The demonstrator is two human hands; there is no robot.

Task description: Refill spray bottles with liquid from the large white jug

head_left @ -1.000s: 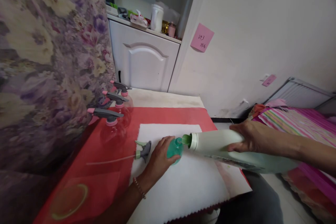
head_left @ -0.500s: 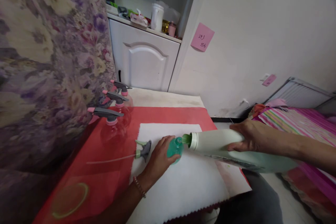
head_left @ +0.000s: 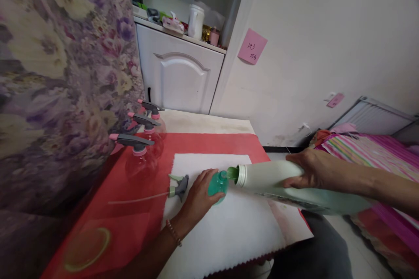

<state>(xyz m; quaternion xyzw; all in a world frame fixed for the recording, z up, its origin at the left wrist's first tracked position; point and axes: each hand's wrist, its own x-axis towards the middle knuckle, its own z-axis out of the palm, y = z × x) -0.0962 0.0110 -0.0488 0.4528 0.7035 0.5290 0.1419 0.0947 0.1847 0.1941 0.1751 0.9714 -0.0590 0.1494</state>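
Observation:
My left hand [head_left: 201,192] is wrapped round a small green bottle [head_left: 216,185] standing over the white cloth [head_left: 229,231]. With my right hand [head_left: 304,170] I grip a large pale-green jug [head_left: 270,174], tilted nearly level. Its open mouth meets the neck of the small bottle, and green liquid shows between them. Left of my left hand lies a grey and green spray head [head_left: 179,188] with its thin tube stretched over the red cover [head_left: 131,220].
Three clear spray bottles with pink and grey heads [head_left: 140,163] stand at the table's left, beside a floral curtain [head_left: 65,65]. Behind is a white cabinet [head_left: 181,74]. A bed with striped bedding [head_left: 356,148] is at the right.

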